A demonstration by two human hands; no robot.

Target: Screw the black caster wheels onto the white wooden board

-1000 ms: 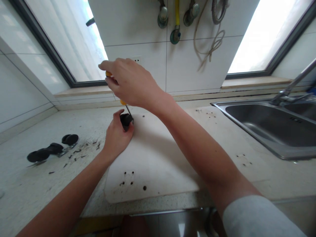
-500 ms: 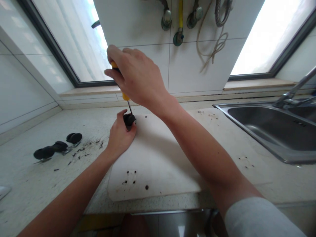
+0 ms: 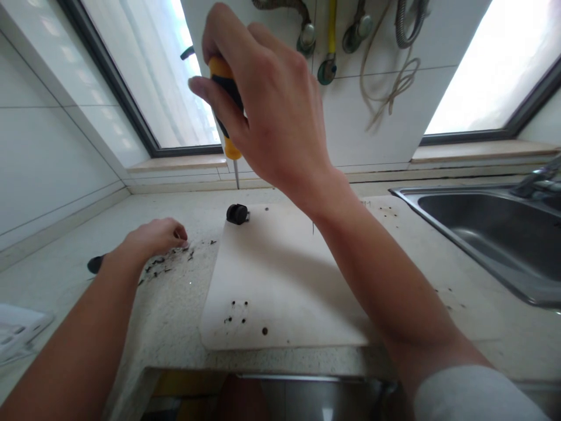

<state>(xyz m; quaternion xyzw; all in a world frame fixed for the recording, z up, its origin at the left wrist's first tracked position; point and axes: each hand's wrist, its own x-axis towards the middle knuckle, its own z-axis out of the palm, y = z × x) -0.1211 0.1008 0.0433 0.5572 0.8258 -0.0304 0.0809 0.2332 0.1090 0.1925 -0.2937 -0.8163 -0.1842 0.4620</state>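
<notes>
My right hand is wrapped round the yellow and black handle of a screwdriver, raised above the counter with its metal shaft pointing down. Below the shaft, a black caster wheel sits by itself near the far left corner of a white board. Left of the board, my left hand is down at the counter, fingertips pinched together at the edge of a scatter of small dark screw-like bits. Whatever is between those fingertips is too small to make out. Another black caster shows partly behind my left forearm.
Groups of small holes mark the board's corners. A steel sink with a tap is set in the counter on the right. Pipe valves and a looped cord are on the tiled wall. A white plastic object lies at the left edge.
My left hand has let go of the caster and moved left to the scattered bits. My right hand has lifted the screwdriver up off the caster. The view has shifted slightly.
</notes>
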